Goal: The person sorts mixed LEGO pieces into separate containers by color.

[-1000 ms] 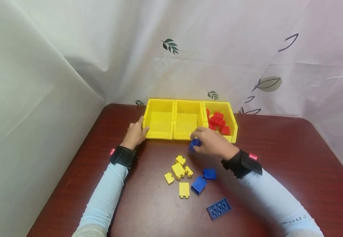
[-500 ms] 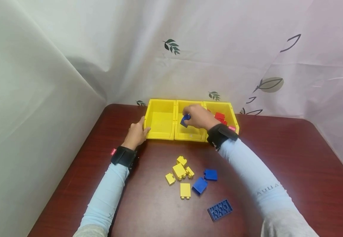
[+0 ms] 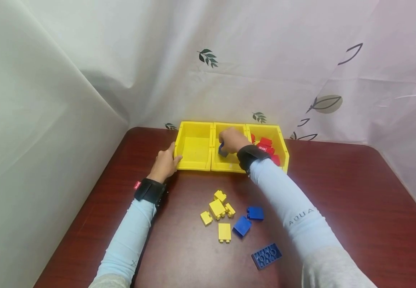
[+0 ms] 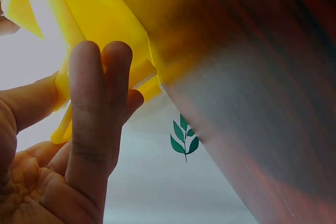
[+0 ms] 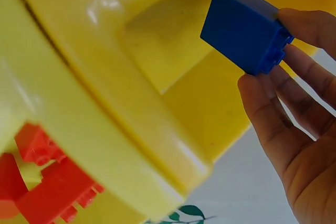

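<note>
Inside middle bin (image 3: 228, 164), right hand (image 3: 232, 141) holds blue brick (image 5: 244, 29).

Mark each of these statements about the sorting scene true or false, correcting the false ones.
1. The right hand holds a blue brick over the middle bin. True.
2. The red bricks lie in the left bin. False: they lie in the right bin.
3. The left hand touches the left bin. True.
4. A flat blue plate lies on the table. True.
5. Only blue bricks lie loose on the table. False: yellow bricks lie there too.
</note>
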Available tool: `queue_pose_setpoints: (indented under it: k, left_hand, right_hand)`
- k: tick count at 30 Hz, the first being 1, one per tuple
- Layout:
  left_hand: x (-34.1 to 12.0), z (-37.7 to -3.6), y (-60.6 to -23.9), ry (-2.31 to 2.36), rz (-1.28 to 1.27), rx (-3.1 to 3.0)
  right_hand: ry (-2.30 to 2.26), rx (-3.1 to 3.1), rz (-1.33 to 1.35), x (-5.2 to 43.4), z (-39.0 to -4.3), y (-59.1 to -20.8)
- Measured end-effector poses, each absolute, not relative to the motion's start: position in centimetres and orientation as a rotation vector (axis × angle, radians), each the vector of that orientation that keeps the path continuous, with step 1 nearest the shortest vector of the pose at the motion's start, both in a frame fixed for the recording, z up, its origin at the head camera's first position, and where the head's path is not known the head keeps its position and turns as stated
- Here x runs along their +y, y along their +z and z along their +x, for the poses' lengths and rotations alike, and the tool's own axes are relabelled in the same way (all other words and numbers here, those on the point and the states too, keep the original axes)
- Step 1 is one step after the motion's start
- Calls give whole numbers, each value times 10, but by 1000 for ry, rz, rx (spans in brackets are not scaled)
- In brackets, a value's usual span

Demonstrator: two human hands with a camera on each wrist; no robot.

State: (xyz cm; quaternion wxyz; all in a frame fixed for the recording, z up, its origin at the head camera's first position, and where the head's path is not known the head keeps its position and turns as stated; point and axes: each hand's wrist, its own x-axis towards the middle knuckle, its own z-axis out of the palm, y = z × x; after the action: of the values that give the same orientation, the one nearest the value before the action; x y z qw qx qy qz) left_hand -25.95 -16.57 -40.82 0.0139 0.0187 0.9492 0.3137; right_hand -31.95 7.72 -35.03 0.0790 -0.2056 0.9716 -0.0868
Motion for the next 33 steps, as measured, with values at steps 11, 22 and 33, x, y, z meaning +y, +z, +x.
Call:
queue_pose_setpoints:
  k: [11, 22, 33]
  left_hand:
    - [-166, -259, -408, 962, 64, 2964]
    - [-165, -258, -409, 966, 57, 2958]
    - [-166, -258, -407, 950, 37, 2957]
  right_hand:
    - [-265, 2871, -544, 68, -321, -366]
    - [-313, 2874, -583, 73, -320, -368]
    - [-430, 2883, -646, 93, -288, -346]
